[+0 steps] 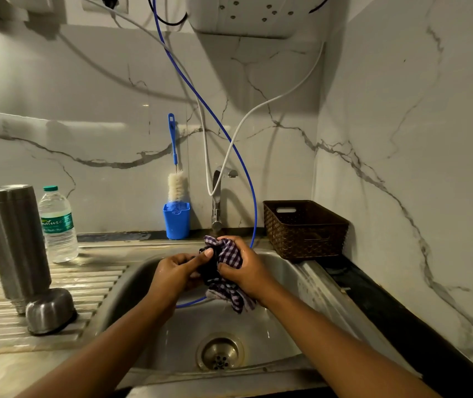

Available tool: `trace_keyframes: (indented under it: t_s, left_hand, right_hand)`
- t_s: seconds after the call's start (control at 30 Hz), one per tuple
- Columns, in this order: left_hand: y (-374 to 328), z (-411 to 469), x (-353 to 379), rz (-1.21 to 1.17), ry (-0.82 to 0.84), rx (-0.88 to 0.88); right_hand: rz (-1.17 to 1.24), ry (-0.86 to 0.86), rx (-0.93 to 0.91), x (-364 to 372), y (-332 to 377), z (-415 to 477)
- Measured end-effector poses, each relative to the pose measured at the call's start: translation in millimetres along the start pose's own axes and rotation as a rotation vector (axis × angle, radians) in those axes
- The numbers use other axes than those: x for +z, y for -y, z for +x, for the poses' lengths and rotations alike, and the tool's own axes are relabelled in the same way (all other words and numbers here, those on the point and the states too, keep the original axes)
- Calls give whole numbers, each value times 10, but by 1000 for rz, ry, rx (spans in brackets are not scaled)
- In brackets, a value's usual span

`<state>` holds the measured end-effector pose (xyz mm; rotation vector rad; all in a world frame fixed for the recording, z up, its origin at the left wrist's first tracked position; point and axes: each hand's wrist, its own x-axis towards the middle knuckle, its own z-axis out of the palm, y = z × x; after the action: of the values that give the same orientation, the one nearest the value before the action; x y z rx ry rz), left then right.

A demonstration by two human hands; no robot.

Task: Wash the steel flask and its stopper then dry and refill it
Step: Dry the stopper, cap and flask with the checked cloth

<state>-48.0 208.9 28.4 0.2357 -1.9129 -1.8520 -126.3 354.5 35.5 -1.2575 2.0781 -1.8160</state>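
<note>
The steel flask [14, 242] stands upside down on the ribbed drainboard at the left, with its steel cup lid [50, 310] upside down beside it. Over the sink basin [281, 282], my left hand [175, 272] grips a small black stopper [208, 270], mostly hidden between both hands. My right hand [246, 271] presses a purple checked cloth [226, 257] around the stopper; the cloth's loose end hangs below my right wrist.
A plastic water bottle [57, 225] stands behind the flask. A blue cup with a bottle brush [176, 219] sits by the wall, left of the tap [218, 196]. A brown basket [304, 228] is on the right counter. A blue hose [246, 173] loops into the sink.
</note>
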Motion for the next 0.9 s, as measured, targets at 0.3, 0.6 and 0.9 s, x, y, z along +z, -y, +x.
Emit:
trace_keyframes:
  t_s: [0.3,0.6,0.9]
  left_hand:
    - [-32,20,-169,579,192,531]
    - [3,40,-134,451,95,430]
    - [-53,-9,-45,411,99,261]
  right_hand:
    - [291,-4,238,-51,-7,38]
    - [142,31,185,-112,19,45]
    - [211,-68,191,-113,52,52]
